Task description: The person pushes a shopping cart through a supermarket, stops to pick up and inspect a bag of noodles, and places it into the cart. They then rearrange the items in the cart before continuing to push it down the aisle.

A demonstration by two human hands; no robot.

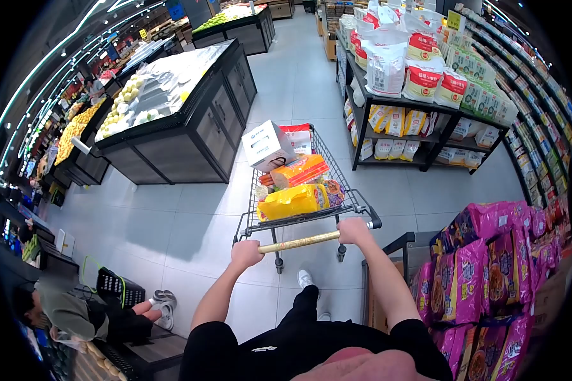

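Two clasping handle (299,242): left hand (246,253), right hand (354,230) | cart (357,204) holds white box (268,146), yellow bag (292,202)

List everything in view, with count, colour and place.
shopping cart: one, grey wire, centre aisle
cart handle: one, tan, cart's near end
bag: one, yellow, in cart, nearest handle
packet: one, orange, in cart
box: one, white, cart's far left
pink bags: many, magenta, right display
sacks: several, white-red, rack top, ahead right
produce counter: one, dark, left
basket: one, black, floor lower left
crouching person: one, grey top, lower left
left hand: one, bare, closed on cart handle
right hand: one, bare, closed on cart handle
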